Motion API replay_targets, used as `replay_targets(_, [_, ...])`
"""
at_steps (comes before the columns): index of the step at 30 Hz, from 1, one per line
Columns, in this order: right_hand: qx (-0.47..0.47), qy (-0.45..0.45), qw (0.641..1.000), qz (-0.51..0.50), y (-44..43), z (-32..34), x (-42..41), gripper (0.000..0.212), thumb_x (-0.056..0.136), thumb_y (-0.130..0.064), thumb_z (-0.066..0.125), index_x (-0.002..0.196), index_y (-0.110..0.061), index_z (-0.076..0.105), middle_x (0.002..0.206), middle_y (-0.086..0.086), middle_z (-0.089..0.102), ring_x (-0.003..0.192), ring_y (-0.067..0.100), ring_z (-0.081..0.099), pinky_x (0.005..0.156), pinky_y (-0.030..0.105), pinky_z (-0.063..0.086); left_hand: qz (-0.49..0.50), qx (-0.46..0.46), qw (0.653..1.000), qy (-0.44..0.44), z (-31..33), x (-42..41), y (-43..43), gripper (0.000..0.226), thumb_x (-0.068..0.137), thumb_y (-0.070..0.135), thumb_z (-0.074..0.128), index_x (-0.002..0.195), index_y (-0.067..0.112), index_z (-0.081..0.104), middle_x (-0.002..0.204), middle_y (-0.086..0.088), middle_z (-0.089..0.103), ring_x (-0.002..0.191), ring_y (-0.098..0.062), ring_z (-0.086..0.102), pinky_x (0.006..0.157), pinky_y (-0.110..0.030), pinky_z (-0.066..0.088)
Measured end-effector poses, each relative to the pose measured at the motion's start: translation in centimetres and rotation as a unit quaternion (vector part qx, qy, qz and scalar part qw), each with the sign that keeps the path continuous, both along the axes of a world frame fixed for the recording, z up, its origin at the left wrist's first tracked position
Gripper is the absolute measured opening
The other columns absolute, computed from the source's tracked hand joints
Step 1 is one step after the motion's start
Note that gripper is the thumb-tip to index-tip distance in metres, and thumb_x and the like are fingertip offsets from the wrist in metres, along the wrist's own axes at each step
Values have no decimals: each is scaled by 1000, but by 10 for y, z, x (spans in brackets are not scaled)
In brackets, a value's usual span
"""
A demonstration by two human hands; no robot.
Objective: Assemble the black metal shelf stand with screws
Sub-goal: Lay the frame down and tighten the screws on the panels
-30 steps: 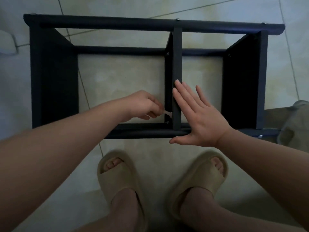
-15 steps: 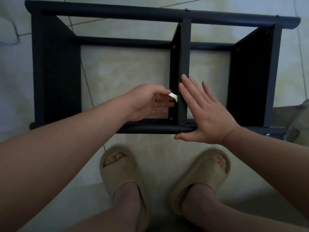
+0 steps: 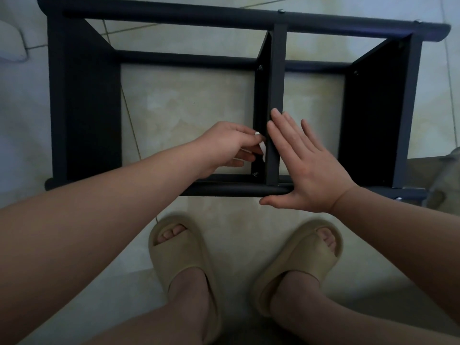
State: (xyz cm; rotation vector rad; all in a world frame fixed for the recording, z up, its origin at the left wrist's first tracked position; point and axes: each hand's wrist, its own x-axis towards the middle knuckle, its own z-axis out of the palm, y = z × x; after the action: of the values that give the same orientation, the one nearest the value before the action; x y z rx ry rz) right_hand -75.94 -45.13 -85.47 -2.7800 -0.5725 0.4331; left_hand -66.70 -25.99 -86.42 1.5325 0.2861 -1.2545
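Slippers beside shelf stand, tiled floor beneath

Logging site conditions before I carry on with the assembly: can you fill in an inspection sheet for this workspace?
Surface: pale tiled floor, grout lines visible.
Job's things: black metal shelf stand resting on the floor; silver screw heads on its far rail.
Clutter: white object at the far-left edge, cannot tell what.
Hands: left hand pinches a small white piece beside the middle crossbar; right hand lies flat and open on that crossbar.
Cables: nothing seen.
Surroundings: beige slide sandals on the person's feet; blurred grey thing at the right edge.
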Motion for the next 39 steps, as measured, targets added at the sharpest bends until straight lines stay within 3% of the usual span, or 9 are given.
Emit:
replay_targets(10, [6, -4, 1000, -2, 0, -1, 0, 124, 78, -84, 51, 161, -2, 10, 170, 15, 1, 157, 30, 1, 126, 55, 11, -19, 8, 1000, -1, 3, 4, 3, 4, 95, 23, 66, 94, 22, 69, 83, 4, 77, 74, -8, 69, 78, -30, 48])
replay_targets(20, [4, 5, 1000, -1, 1, 2, 1, 124, 78, -83, 50, 161, -1, 10, 169, 15, 0, 157, 31, 1, 126, 55, 11, -85, 18, 996, 9, 2, 4, 2, 12, 96, 26, 62, 101, 18, 69, 88, 2, 78, 75, -5, 71, 75, -29, 49])
replay_targets(28, [10, -1, 1000, -4, 1, 2, 0, 124, 77, -83, 52, 160, 0, 13, 169, 15, 3, 157, 32, 3, 125, 56, 13, -65, 14, 997, 32, 4, 5, 0, 11, 99, 21, 57, 94, 16, 66, 82, 2, 78, 73, -8, 71, 74, -29, 49])
replay_targets(33, [10, -5, 1000, -2, 1, 0, 0, 123, 78, -83, 52, 161, -1, 11, 169, 15, 2, 157, 31, 3, 125, 56, 14, -88, 13, 995, 38, 6, 4, -4, 17, 102, 19, 54, 89, 16, 65, 74, 6, 75, 76, -10, 69, 75, -27, 48])
replay_targets(39, [5, -2, 1000, 1, 0, -2, 0, 124, 78, -84, 50, 161, -2, 9, 170, 14, -1, 157, 30, 0, 126, 56, 12, -125, 10, 992, 20, 9, 7, 0, 16, 103, 18, 53, 94, 14, 65, 80, 6, 74, 83, -10, 66, 79, -27, 48])
